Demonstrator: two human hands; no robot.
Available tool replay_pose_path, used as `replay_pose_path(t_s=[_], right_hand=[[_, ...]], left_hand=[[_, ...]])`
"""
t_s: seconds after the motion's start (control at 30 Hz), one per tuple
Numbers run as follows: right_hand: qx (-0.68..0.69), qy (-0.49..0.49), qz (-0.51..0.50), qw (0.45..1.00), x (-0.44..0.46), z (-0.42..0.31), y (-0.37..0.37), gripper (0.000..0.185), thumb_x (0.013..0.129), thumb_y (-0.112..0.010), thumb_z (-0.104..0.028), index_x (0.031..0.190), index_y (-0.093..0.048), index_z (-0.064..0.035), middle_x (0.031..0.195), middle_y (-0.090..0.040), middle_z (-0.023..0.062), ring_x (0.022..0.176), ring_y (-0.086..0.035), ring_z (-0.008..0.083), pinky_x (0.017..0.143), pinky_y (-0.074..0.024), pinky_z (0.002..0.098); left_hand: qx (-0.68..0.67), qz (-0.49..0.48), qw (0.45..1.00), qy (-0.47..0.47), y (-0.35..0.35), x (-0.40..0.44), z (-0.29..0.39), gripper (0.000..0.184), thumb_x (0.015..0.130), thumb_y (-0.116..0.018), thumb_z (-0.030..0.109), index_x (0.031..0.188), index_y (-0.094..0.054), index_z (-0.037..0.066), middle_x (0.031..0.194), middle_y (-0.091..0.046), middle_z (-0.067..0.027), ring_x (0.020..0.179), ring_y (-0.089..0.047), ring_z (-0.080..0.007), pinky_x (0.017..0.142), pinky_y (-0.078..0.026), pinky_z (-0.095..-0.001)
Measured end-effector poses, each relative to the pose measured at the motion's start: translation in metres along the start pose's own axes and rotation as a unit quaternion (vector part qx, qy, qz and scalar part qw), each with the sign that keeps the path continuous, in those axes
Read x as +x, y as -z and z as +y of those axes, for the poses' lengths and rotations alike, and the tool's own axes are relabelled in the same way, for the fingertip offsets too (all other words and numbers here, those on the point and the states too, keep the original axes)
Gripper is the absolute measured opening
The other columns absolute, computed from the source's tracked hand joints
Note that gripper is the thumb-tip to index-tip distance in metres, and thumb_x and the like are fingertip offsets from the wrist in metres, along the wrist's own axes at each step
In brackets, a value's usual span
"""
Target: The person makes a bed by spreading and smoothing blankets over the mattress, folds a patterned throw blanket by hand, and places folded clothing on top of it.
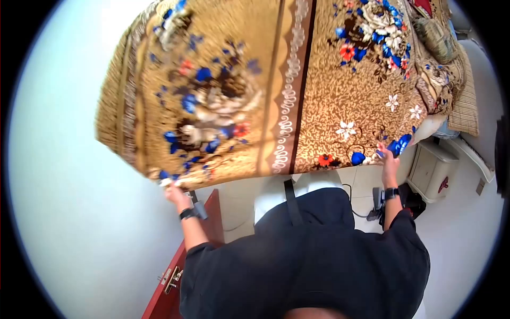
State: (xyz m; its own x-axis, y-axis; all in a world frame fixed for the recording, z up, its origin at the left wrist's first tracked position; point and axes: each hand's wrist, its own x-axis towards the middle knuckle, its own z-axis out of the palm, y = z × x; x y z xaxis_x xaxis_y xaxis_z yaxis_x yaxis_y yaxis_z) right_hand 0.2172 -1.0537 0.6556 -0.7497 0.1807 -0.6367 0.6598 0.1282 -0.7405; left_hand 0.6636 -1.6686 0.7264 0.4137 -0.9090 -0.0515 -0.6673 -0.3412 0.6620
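A large tan and brown blanket [329, 101] with blue, white and red flowers is spread out in front of me, and its left part is blurred by motion. My left hand [176, 193] is closed on the near left corner. Farther right, my right hand [390, 160] grips the near edge beside a blue flower print. Between the two hands that edge runs nearly straight, held above the floor. At the far right the cloth lies bunched and folded.
A red door [178, 266] with a metal latch stands at lower left, near my left arm. To the right are a cream bin-like box [433, 170], a dark bag [413, 201] and a striped cushion-like piece [465, 90]. Pale tiles [236, 210] cover the floor.
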Motion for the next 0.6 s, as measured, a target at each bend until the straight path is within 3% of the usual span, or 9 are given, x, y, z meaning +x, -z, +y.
replay_pose_path(t_s=[0.03, 0.13, 0.17, 0.23, 0.3, 0.37, 0.47, 0.57, 0.6], right_hand=[[-0.019, 0.001, 0.009, 1.0, -0.012, 0.021, -0.004, 0.026, 0.081, -0.059, -0.017, 0.089, -0.065, 0.0072, 0.096, -0.068, 0.0133, 0.082, -0.067, 0.0191, 0.071, -0.0508, 0.0257], [-0.041, 0.007, 0.044, 0.998, -0.043, 0.003, -0.008, 0.025, 0.078, -0.061, -0.022, 0.079, -0.064, 0.003, 0.08, -0.068, 0.0097, 0.063, -0.066, 0.0174, 0.047, -0.0459, 0.0259], [-0.038, 0.027, 0.065, 0.997, -0.052, 0.001, -0.014, 0.022, 0.078, -0.061, -0.021, 0.075, -0.062, 0.0014, 0.075, -0.066, 0.009, 0.061, -0.065, 0.0164, 0.047, -0.046, 0.025], [0.004, 0.135, 0.107, 0.985, -0.044, 0.051, -0.024, 0.019, 0.079, -0.06, -0.017, 0.075, -0.062, 0.0017, 0.074, -0.066, 0.0088, 0.059, -0.064, 0.0161, 0.047, -0.0453, 0.0233], [0.054, 0.169, 0.114, 0.978, -0.037, 0.066, -0.028, 0.016, 0.08, -0.059, -0.013, 0.075, -0.062, 0.0022, 0.072, -0.065, 0.0087, 0.057, -0.063, 0.0161, 0.047, -0.0454, 0.022], [0.079, 0.163, 0.072, 0.981, -0.03, 0.065, -0.034, 0.014, 0.081, -0.058, -0.011, 0.078, -0.064, 0.0021, 0.07, -0.066, 0.009, 0.058, -0.064, 0.016, 0.049, -0.0471, 0.0221], [0.029, 0.136, 0.074, 0.988, 0.011, 0.11, -0.025, 0.015, 0.081, -0.06, -0.014, 0.079, -0.065, 0.0005, 0.075, -0.067, 0.0068, 0.064, -0.064, 0.015, 0.054, -0.049, 0.0271], [-0.084, -0.044, 0.101, 0.99, 0.003, 0.12, -0.049, 0.022, 0.08, -0.065, -0.026, 0.079, -0.066, -0.0035, 0.08, -0.066, 0.004, 0.071, -0.064, 0.0132, 0.059, -0.0498, 0.0313], [-0.108, -0.044, 0.093, 0.989, -0.012, 0.097, -0.059, 0.026, 0.079, -0.066, -0.031, 0.077, -0.067, -0.0048, 0.077, -0.066, 0.0039, 0.067, -0.063, 0.0132, 0.055, -0.049, 0.0304]], left_hand=[[0.023, -0.05, 0.998, 0.031, -0.013, 0.008, -0.022, 0.031, 0.078, -0.066, 0.006, 0.107, -0.056, -0.002, 0.095, -0.061, -0.0088, 0.083, -0.057, -0.0182, 0.071, -0.047, -0.0337], [-0.152, -0.11, 0.98, 0.07, -0.013, 0.038, -0.025, 0.034, 0.076, -0.062, 0.001, 0.109, -0.057, -0.002, 0.095, -0.062, -0.0084, 0.082, -0.059, -0.0181, 0.07, -0.047, -0.0329], [-0.188, -0.119, 0.972, 0.069, -0.023, 0.053, -0.041, 0.033, 0.075, -0.06, -0.001, 0.108, -0.058, -0.002, 0.095, -0.062, -0.0083, 0.08, -0.059, -0.0177, 0.068, -0.047, -0.0322], [-0.212, -0.232, 0.941, 0.124, -0.119, 0.077, -0.166, 0.037, 0.075, -0.059, -0.001, 0.111, -0.054, -0.003, 0.094, -0.061, -0.0082, 0.074, -0.059, -0.0156, 0.064, -0.047, -0.0284], [-0.252, -0.225, 0.937, 0.088, -0.14, 0.071, -0.2, 0.028, 0.073, -0.062, 0.004, 0.1, -0.056, 0.002, 0.078, -0.061, -0.006, 0.062, -0.058, -0.016, 0.053, -0.047, -0.0304], [-0.31, -0.232, 0.922, -0.005, -0.142, 0.057, -0.222, 0.032, 0.077, -0.061, 0.0, 0.107, -0.055, 0.0, 0.101, -0.06, -0.0074, 0.086, -0.059, -0.0185, 0.075, -0.048, -0.0307], [-0.246, -0.228, 0.941, 0.047, -0.127, 0.025, -0.223, 0.033, 0.081, -0.064, 0.005, 0.112, -0.054, 0.003, 0.105, -0.058, -0.0063, 0.093, -0.055, -0.0167, 0.08, -0.047, -0.0312], [-0.116, -0.214, 0.93, 0.277, -0.122, 0.017, -0.208, 0.032, 0.088, -0.059, 0.013, 0.119, -0.051, 0.011, 0.107, -0.059, -0.0073, 0.097, -0.057, -0.0213, 0.08, -0.048, -0.0463], [-0.102, -0.216, 0.916, 0.322, -0.116, 0.029, -0.216, 0.033, 0.09, -0.056, 0.014, 0.122, -0.049, 0.011, 0.109, -0.059, -0.008, 0.098, -0.057, -0.0225, 0.08, -0.047, -0.0489]])
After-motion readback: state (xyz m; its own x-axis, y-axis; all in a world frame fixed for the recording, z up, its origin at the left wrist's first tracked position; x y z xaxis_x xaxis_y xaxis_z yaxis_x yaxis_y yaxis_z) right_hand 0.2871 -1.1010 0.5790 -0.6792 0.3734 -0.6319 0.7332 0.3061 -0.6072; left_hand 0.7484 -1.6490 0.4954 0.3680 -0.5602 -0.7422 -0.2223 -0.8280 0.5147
